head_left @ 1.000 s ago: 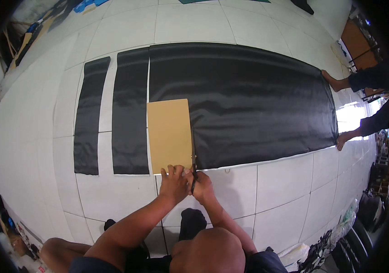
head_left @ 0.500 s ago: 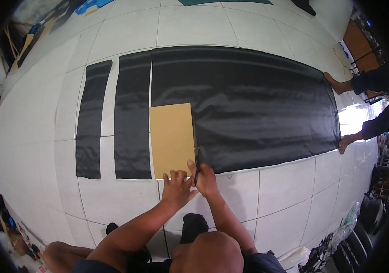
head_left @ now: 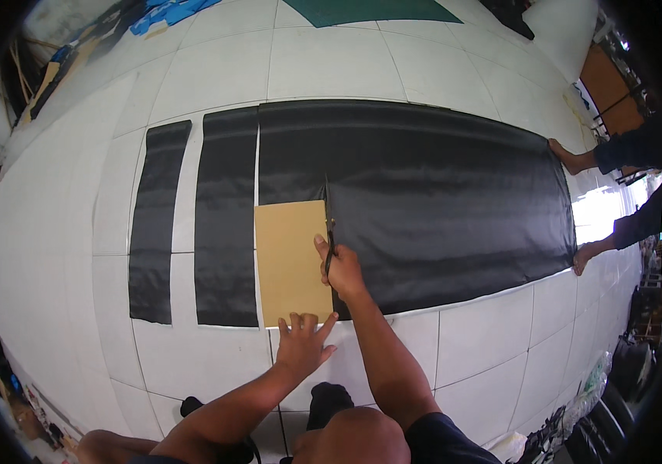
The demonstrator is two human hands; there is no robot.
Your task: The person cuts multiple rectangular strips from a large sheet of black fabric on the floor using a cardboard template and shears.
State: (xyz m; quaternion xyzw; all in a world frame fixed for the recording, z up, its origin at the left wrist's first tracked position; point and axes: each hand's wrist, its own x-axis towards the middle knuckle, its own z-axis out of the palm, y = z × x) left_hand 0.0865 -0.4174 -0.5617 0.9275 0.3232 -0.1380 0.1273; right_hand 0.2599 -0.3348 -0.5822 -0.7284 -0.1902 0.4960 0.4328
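A: Where are the dark metal scissors [head_left: 330, 233]?
B: Along the right edge of the tan rectangular cardboard panel [head_left: 292, 263], tips past its far edge, over the large glossy black sheet [head_left: 439, 201].
A: Grips?
B: Right hand [head_left: 344, 272] closed round the scissor handles, thumb over the panel. Can't tell how wide the blades stand. Left hand [head_left: 302, 349] holds nothing: fingers spread, fingertips on the panel's near edge.
A: Step?
B: Looks like mid-cut, panel as straightedge. Cut length unclear.
A: Next move calls for?
B: Probably blades in line with that edge, left fingertips pressing so the panel can't skid.
A: Around it?
B: Two black strips to the left, one wider [head_left: 226, 224], one narrower [head_left: 157, 224], on a white tiled floor [head_left: 493, 332]. Far right, a co-worker's bare feet [head_left: 592, 255] at the sheet's end.
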